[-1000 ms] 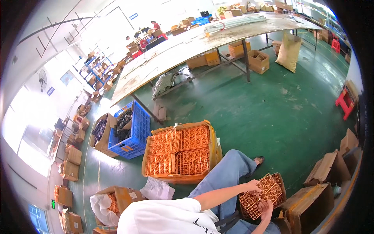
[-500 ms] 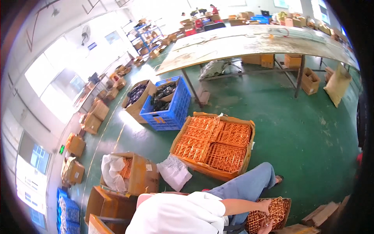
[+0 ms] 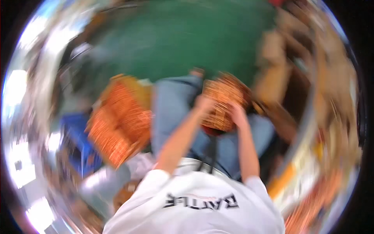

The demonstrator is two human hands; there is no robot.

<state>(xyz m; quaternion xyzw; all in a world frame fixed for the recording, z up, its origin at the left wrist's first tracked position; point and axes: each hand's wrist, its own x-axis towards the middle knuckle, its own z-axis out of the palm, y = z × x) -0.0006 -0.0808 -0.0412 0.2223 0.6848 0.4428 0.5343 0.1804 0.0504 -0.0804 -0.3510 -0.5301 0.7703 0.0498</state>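
A stack of copper-coloured openwork metal frames (image 3: 224, 91) lies in front of me in a small brown carton (image 3: 245, 93), between my knees. My left hand (image 3: 205, 104) is at the stack's left edge and appears to touch it. At the near right part of the stack is my right hand (image 3: 235, 112). Motion blur smears the fingers of both hands, so their grip does not show. Left of my leg, a large open carton (image 3: 145, 91) holds many more such copper-coloured frames (image 3: 120, 117).
A blue plastic crate (image 3: 80, 144) stands beyond the large carton at the left. Several brown cartons (image 3: 272, 70) are close by on my right. Green floor (image 3: 175, 39) stretches ahead. A pale wrapping sheet (image 3: 140, 165) lies near the large carton.
My view has swung right and down, bringing my lap and both hands to the middle. The large carton now appears at the left. Both hands remain at the copper-coloured frames.
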